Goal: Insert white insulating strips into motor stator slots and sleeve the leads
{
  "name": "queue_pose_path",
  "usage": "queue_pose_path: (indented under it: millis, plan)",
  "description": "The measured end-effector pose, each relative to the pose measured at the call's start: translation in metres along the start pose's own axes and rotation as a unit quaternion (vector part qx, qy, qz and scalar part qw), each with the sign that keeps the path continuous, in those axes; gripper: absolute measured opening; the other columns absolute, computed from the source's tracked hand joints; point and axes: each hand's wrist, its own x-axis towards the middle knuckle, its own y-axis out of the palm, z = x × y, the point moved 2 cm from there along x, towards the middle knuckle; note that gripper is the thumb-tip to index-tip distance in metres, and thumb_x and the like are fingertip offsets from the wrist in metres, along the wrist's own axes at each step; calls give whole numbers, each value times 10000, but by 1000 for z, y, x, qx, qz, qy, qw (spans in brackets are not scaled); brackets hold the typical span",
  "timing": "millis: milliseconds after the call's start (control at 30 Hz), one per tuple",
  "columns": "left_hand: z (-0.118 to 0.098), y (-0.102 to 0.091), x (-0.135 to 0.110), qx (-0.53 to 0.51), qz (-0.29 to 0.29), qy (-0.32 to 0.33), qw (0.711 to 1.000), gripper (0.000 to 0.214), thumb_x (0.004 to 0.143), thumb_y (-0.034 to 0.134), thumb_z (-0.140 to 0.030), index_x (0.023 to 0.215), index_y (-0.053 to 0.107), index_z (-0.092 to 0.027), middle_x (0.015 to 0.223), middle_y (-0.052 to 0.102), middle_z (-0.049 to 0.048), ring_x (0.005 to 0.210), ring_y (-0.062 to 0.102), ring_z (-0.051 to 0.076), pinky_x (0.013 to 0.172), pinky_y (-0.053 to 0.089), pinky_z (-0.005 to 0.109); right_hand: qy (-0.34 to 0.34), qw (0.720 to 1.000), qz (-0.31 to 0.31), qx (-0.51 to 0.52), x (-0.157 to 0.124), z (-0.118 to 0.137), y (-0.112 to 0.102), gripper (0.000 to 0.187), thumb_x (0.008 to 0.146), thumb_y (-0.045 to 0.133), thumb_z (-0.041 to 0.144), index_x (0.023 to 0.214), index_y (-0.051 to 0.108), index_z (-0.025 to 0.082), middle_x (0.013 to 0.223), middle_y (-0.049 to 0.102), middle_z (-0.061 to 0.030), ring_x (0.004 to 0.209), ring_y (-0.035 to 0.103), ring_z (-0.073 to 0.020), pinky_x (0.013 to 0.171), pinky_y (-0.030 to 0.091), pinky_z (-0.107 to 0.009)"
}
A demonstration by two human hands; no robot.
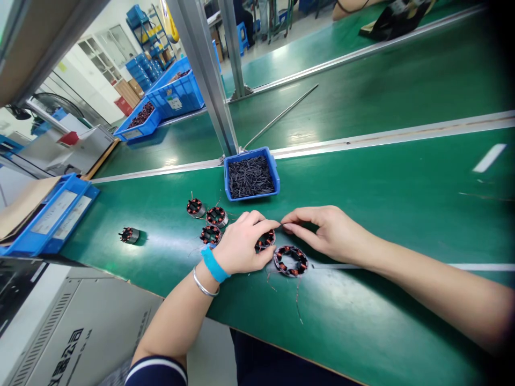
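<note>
Wrapped over a copper-wound motor stator, my left hand steadies it on the green bench; the palm and fingers hide part of it. My right hand is beside that stator's upper right edge. Its thumb and forefinger are pinched together on something thin and dark, too small to name. Just below and between the hands, a second stator lies flat with thin wire leads trailing from it. Left of my left hand stand three more stators, and farther left one lies on its side.
Behind my hands is a small blue bin of short black tubes. A metal post rises behind it, and a thin rod lies beyond. Blue trays with papers are at left. Blue crates of parts stand farther back.
</note>
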Motion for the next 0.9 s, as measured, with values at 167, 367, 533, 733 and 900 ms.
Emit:
queue_pose_path:
  millis: [167,367,533,733,900]
  plan:
    - [0,-1,1,-5,13,-1,1000,410,839,572,-299,1224,591,-160,1075,605,98,981,551,240,870,512,395,-24,999,-13,-23,-1,0,-2,223,893,509,283,852,711,196,760,756,-25,641,672,-162,625,503,-281]
    - [2,-1,2,-13,21,1,1000,418,844,577,-301,1238,582,-161,1079,597,103,988,545,243,883,504,401,-53,996,-25,-73,-3,1,-1,209,901,502,254,862,698,195,748,748,-19,625,669,-156,597,493,-266]
    - [5,3,3,-50,11,-2,999,403,812,612,-292,1192,577,-164,1053,610,98,975,551,246,889,494,413,-64,977,-68,-193,1,1,10,283,900,442,265,738,665,197,661,712,-66,619,664,-213,651,506,-330]
    - [6,9,4,-91,-12,-14,996,386,786,646,-270,1151,578,-164,1099,642,107,986,571,255,914,470,447,-13,990,-75,-120,0,5,19,301,923,427,252,827,708,206,782,770,-71,684,718,-202,635,553,-303]
    - [3,14,3,-99,-29,-41,994,379,770,661,-243,1135,590,-173,1095,640,102,1001,581,256,937,467,462,63,993,-57,77,-7,7,23,292,885,480,306,934,758,230,1052,777,-70,1001,725,-253,996,520,-458]
